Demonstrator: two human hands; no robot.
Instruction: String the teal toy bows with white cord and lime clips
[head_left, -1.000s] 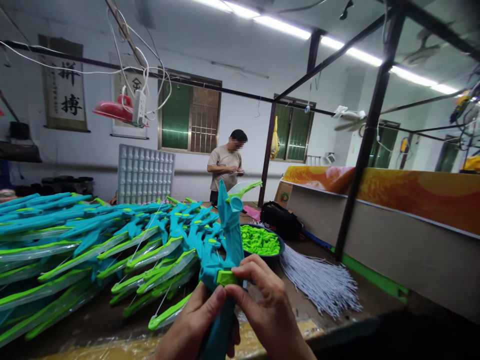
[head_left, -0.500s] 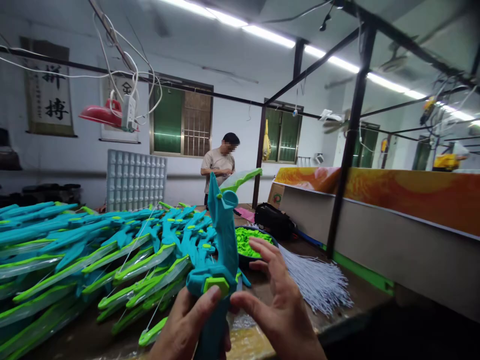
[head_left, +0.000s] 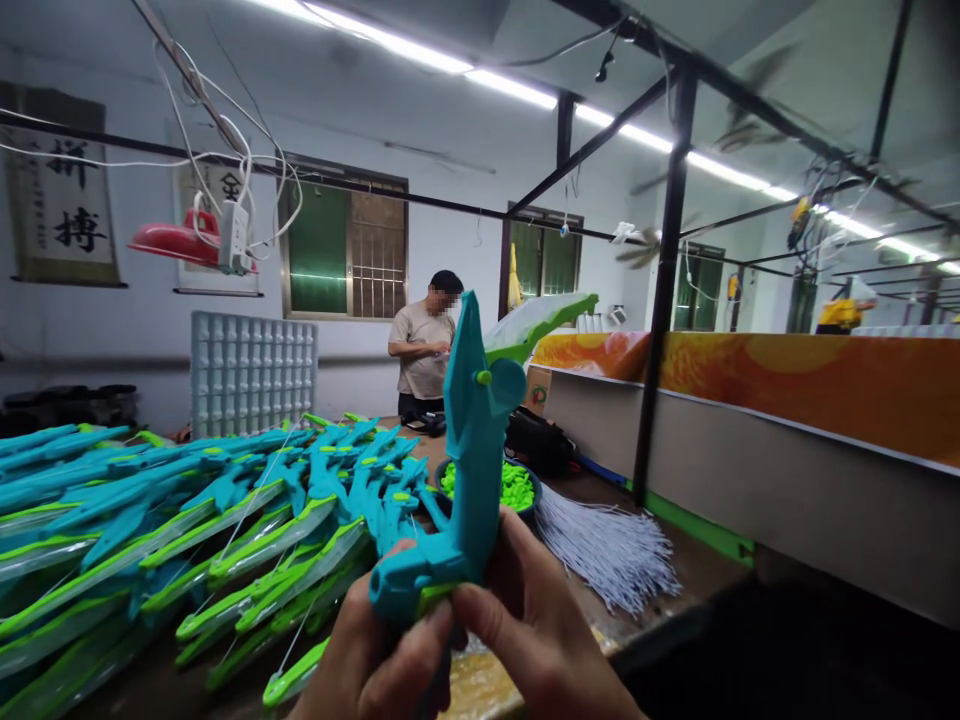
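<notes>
The left hand (head_left: pixel 375 650) is grasping the lower part of a long teal plastic piece with a pointed tip (head_left: pixel 475 470), and the right hand (head_left: pixel 544 620) is closing around the same piece from the other side, its fingers partly hidden behind it. Both thumbs are meeting at a small lime-green plastic tab (head_left: pixel 441 598) low on the piece. The teal piece is standing nearly upright in the hands, above the near edge of a brown work surface (head_left: pixel 709 575), and a translucent plastic arm with a lime-green edge (head_left: pixel 544 322) is slanting up and to the right from its top. A large heap of similar teal and lime-green plastic pieces (head_left: pixel 251 500) is covering the left of the surface. Behind the held piece, a round dark bowl (head_left: pixel 535 500) is holding small bright-green plastic parts (head_left: pixel 517 487); a fan of thin white cords (head_left: pixel 611 550) is spreading just beside it, to the right, and a black soft bag (head_left: pixel 541 438) is lying beyond. Farther back, a person in a beige T-shirt (head_left: pixel 421 350) is standing with bent arms.
</notes>
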